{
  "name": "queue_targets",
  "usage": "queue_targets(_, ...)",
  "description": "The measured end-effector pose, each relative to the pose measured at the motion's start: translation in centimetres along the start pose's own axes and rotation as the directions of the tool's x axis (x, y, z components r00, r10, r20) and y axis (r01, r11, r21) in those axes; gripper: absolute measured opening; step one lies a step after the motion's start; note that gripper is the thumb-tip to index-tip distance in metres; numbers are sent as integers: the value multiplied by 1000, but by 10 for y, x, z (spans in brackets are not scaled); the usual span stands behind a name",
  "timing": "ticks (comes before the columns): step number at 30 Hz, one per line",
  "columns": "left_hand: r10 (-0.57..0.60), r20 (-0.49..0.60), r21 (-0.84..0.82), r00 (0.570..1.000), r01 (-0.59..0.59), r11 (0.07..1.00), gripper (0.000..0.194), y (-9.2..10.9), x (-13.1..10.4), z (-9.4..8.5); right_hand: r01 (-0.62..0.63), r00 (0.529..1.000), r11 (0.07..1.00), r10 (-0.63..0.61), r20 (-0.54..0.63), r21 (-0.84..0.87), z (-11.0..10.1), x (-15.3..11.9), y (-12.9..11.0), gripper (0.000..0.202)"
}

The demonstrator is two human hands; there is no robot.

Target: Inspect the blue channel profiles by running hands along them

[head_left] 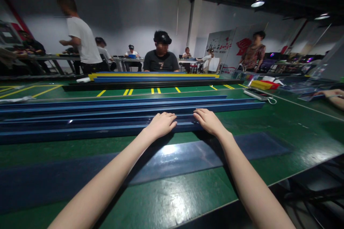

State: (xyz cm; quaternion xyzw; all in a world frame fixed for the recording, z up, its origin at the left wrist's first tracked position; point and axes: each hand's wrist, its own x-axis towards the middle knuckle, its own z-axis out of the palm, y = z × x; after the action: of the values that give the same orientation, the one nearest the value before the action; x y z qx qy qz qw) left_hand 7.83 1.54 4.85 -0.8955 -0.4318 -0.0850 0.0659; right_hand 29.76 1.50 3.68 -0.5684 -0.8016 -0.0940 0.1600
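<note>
Both arms reach forward over a green table. My left hand (161, 124) rests on the nearest long blue channel strip (80, 134), its fingers closed over the edge. To its right, my right hand (208, 120) grips the same strip near its right end, fingers bent over it. Further blue strips (236, 106) lie parallel just beyond. Between my forearms a flat, glossy transparent blue sheet (182, 155) lies on the table, nearer to me than the strips.
Yellow and blue strips (156, 76) and a black strip (134, 85) lie farther back. A phone-like device (255, 94) and a red and yellow tray (262, 84) are at the right. A person (161, 57) sits opposite; another person's hand (331, 96) is at far right.
</note>
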Motion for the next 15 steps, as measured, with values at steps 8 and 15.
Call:
queue_targets(8,-85,-1,70,996,85,994,34,1,-2,-12,-153,988,973,147,-47,-173,-10,-2,3,43)
queue_targets(15,-169,-29,135,985,171,976,34,0,-4,-17,-198,980,962,193,-47,-186,-11,-2,3,45)
